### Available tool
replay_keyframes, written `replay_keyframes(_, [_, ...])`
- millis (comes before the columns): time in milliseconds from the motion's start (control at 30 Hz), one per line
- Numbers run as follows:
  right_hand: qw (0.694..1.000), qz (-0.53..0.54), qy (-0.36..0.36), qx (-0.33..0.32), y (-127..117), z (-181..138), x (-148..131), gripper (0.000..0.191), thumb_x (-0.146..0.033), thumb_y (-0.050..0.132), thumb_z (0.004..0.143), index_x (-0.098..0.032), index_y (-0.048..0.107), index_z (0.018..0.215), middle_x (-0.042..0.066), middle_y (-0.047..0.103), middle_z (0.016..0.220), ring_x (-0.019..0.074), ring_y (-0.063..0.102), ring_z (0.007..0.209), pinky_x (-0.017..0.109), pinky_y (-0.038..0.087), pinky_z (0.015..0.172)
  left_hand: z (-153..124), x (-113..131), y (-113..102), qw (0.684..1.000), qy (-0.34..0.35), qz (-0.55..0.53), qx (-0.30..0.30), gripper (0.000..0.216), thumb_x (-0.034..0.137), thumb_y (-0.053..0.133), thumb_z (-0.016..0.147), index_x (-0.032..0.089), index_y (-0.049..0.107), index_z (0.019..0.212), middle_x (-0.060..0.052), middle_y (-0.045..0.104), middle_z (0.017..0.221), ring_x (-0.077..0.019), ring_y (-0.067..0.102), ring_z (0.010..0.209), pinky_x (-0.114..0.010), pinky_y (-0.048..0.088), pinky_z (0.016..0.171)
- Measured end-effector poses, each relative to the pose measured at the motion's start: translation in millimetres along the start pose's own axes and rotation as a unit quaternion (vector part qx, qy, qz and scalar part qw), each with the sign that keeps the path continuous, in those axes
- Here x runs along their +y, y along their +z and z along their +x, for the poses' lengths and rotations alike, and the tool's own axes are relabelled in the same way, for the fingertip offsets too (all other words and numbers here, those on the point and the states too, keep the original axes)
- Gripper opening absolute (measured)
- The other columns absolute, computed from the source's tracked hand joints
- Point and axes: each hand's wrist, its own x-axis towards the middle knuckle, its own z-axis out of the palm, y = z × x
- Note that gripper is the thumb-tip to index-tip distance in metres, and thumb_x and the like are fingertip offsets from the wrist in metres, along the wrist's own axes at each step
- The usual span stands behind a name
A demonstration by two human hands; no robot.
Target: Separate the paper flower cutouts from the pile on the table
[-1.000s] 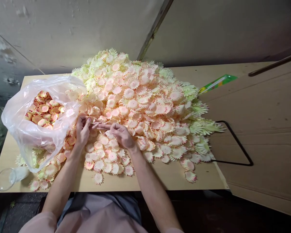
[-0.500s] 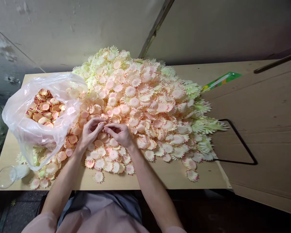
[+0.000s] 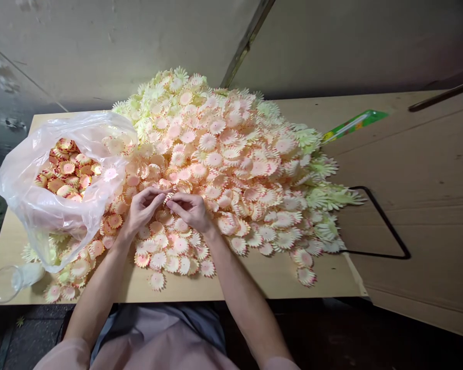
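Observation:
Both hands meet over the near side of a broad heap of pale artificial flower pieces point(image 3: 216, 159), cream and pink with notched edges. Between the fingertips is one small scalloped flower piece point(image 3: 168, 198), partly covered by the fingers. My left hand point(image 3: 144, 206) pinches it from the left, thumb against forefinger. From the other side my right hand point(image 3: 191, 209) closes thumb and fingers on it as well. More flower pieces lie just under and around both hands.
A translucent plastic bag point(image 3: 19, 185) at the left holds darker red-edged flower pieces point(image 3: 67, 169). A clear glass point(image 3: 5, 284) lies near the table's front left corner. To the right are a green packet point(image 3: 357, 125), a bent black metal bar point(image 3: 386, 221) and cardboard point(image 3: 428, 205).
The fingertips have shifted slightly, and the flower piece between them shows more of its striped edge. The camera view has moved a little. The heap looks the same.

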Motion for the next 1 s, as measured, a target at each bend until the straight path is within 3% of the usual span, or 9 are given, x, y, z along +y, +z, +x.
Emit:
replay_keyframes(167, [1.000,0.010,0.012,0.009,0.0,0.8,1.7,0.018,-0.037,0.069,0.084,-0.019,0.074,0.087,0.001,0.069,0.076,0.0131,0.060,0.066,0.026,0.049,0.062,0.5,-0.6,-1.0,1.000,-0.009,0.004,0.002,0.024,0.038,0.068,0.086,0.015,0.070,0.095,-0.008,0.075,0.100,-0.0168,0.071,0.086,-0.025,0.056,0.078])
replay_keyframes(667, [1.000,0.021,0.016,0.008,0.0,3.4,4.7,0.018,-0.035,0.069,0.084,-0.019,0.074,0.092,0.003,0.071,0.082,0.0135,0.064,0.072,0.026,0.053,0.069,2.4,-2.8,-2.4,1.000,-0.021,0.021,0.007,0.027,0.040,0.070,0.084,0.014,0.070,0.092,-0.008,0.076,0.097,-0.0154,0.070,0.082,-0.024,0.056,0.075])
replay_keyframes(1000, [0.998,0.041,0.033,0.018,-3.0,2.2,9.0,0.022,-0.039,0.069,0.084,-0.020,0.074,0.094,0.001,0.071,0.078,0.0120,0.063,0.064,0.024,0.052,0.062,2.2,-1.6,-2.2,1.000,-0.020,0.007,0.004,0.025,0.037,0.072,0.083,0.014,0.072,0.094,-0.008,0.076,0.098,-0.0147,0.070,0.082,-0.023,0.056,0.075])
